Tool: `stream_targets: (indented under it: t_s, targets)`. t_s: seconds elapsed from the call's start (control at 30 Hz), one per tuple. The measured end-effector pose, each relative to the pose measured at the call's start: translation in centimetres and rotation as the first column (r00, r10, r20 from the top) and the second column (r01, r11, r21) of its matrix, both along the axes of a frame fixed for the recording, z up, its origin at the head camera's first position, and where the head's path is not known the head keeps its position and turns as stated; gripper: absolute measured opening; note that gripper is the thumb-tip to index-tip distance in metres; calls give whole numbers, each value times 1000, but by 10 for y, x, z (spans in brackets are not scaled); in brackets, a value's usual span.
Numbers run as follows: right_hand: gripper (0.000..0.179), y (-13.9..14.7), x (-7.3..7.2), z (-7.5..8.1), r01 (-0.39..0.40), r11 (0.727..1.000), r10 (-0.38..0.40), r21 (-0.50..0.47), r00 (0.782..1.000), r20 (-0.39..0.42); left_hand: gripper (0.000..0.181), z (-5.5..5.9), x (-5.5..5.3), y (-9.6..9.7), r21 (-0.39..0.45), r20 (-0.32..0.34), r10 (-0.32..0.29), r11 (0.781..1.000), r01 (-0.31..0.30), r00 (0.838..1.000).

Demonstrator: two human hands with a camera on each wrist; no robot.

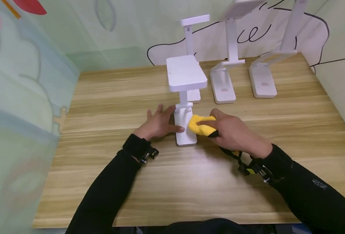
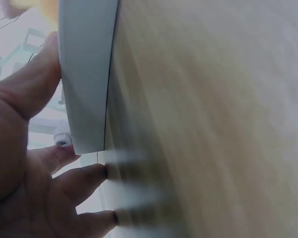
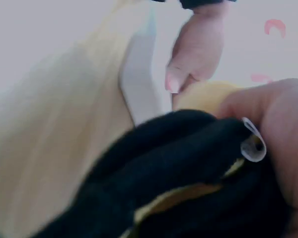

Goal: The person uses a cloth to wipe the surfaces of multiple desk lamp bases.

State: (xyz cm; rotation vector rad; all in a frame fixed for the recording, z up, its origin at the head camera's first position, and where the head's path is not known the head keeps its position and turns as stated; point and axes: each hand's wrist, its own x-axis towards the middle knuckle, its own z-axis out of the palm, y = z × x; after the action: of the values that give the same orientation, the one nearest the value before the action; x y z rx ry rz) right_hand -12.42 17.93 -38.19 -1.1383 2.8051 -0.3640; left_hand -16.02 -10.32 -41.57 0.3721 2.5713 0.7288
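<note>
A white folding stand (image 1: 186, 125) with a flat top plate (image 1: 187, 71) rises from the wooden table. My left hand (image 1: 158, 124) lies at its left side, thumb across the base and the other fingers spread toward the hinge and the tabletop. In the left wrist view the thumb (image 2: 37, 79) presses on the white base (image 2: 87, 74), and the index fingertip is by the hinge. My right hand (image 1: 234, 131) grips a yellow and black cloth (image 1: 200, 125), bunched against the base's right side. The black part of the cloth (image 3: 154, 163) fills much of the right wrist view.
Three more white stands are along the back: one partly hidden behind the nearest plate, a middle stand (image 1: 223, 86) and a right stand (image 1: 262, 79). A printed wall panel (image 1: 125, 39) borders the table (image 1: 108, 97) behind; others flank it left and right.
</note>
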Motion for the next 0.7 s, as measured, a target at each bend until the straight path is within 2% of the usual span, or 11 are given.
stream_targets:
  t_s: [0.13, 0.27, 0.33, 0.43, 0.57, 0.7]
  targets:
    - [57, -13, -17, -5, 10, 999, -9, -33, 1000, 17, 110, 2, -3, -2, -23, 20, -77, 997, 77, 997]
    - [56, -12, -23, -15, 30, 999, -30, 22, 999, 30, 118, 5, -5, -1, -20, 45, -129, 991, 131, 991]
    - [57, -8, -20, -15, 38, 998, -39, 56, 999, 21, 119, 4, -5, -1, -10, 53, -126, 992, 127, 991]
    - [54, -7, -13, -9, 19, 994, -15, 104, 999, -47, 120, 4, -4, -3, -26, 47, -108, 994, 110, 993]
    - [50, -23, -8, -5, -34, 992, 53, 118, 986, -159, 121, 3, -2, -4, -38, 25, -90, 995, 91, 996]
    - [55, -42, -9, -8, -107, 989, 126, 107, 974, -190, 121, 3, 0, -4, -27, -6, -92, 995, 92, 996]
